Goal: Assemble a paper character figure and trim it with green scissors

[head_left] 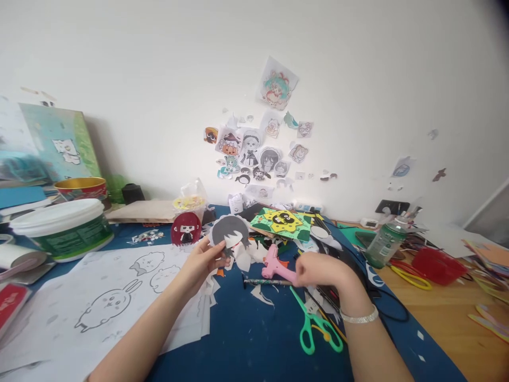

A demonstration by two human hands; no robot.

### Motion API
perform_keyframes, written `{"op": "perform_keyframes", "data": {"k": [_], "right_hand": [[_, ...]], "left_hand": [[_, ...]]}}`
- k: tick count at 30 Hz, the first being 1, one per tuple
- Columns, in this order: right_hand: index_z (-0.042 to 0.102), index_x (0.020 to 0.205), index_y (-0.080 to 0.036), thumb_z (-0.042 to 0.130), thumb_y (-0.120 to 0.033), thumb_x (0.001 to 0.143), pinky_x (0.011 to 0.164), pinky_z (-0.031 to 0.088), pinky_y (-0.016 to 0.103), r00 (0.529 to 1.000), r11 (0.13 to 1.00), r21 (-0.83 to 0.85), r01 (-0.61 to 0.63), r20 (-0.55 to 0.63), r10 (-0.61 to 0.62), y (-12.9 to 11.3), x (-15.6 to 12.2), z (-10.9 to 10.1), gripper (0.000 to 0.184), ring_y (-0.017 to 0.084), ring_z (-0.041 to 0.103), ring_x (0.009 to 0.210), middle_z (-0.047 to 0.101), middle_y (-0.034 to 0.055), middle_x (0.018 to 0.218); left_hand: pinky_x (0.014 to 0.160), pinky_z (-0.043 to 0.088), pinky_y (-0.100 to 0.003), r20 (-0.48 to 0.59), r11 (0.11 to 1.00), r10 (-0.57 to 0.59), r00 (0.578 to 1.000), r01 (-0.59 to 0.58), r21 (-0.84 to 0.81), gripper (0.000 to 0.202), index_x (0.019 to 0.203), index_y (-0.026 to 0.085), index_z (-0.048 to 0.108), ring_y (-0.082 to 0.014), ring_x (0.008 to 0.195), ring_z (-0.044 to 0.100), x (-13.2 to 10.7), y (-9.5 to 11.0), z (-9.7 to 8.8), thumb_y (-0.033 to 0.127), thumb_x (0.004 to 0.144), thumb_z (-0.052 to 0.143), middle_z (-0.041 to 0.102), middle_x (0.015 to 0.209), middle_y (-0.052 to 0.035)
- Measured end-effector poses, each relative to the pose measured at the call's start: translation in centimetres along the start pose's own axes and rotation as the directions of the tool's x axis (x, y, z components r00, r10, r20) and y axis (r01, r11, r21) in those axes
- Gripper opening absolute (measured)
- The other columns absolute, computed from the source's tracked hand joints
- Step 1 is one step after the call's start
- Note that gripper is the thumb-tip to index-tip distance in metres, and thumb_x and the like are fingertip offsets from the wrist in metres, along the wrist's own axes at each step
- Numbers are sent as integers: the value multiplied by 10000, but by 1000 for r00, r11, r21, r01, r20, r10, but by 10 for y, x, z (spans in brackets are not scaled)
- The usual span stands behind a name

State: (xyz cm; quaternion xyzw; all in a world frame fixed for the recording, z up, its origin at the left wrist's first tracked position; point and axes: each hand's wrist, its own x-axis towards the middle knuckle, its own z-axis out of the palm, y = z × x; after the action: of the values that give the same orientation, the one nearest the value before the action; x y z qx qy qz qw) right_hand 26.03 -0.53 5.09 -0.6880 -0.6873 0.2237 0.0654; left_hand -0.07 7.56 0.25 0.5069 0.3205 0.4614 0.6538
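Observation:
My left hand (207,262) pinches a paper cutout of a dark-haired character (229,231) between thumb and fingers, held upright over the cluttered desk. My right hand (320,270) is closed at the handle end of a pink glue gun (274,262); its fingertips are partly hidden. A patterned pen-like stick (266,282) lies just below the glue gun. Green-handled scissors (314,329) rest on the blue desk cover, below my right hand. A round red-haired character cutout (186,229) stands left of the one in my left hand.
Drawing sheets (107,302) spread over the left side. Behind them stands a white-lidded tub (61,228). A yellow-and-green picture board (282,223) tops the pile at the back. To the right are a bottle (385,244), a red container (437,265) and black cables (393,315).

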Motion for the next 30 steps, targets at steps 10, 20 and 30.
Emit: {"op": "perform_keyframes", "data": {"k": [10, 20, 30], "right_hand": [[628, 983, -183, 643, -186, 647, 545, 427, 287, 980, 881, -428, -199, -56, 193, -28, -68, 85, 337, 296, 646, 762, 649, 162, 943], [532, 790, -207, 408, -59, 711, 470, 290, 235, 934, 924, -361, -123, -356, -15, -15, -67, 101, 208, 196, 564, 610, 565, 67, 714], [528, 831, -201, 360, -146, 742, 450, 256, 213, 857, 920, 344, 188, -515, 18, -51, -5, 24, 198, 112, 382, 451, 433, -45, 554]], "left_hand": [[626, 541, -254, 15, 1000, -13, 1000, 13, -1, 378, 1060, 243, 520, -82, 593, 580, 0, 1, -1, 331, 722, 665, 614, 848, 0], [611, 538, -244, -26, 999, -20, 999, 19, -49, 416, 1088, 248, 520, -111, 664, 604, -1, 2, 0, 323, 710, 676, 634, 939, -36], [664, 519, -245, -48, 984, 42, 998, -49, -170, 382, 1096, 238, 533, -148, 804, 616, 1, -6, -3, 331, 744, 649, 647, 1015, -51]]}}
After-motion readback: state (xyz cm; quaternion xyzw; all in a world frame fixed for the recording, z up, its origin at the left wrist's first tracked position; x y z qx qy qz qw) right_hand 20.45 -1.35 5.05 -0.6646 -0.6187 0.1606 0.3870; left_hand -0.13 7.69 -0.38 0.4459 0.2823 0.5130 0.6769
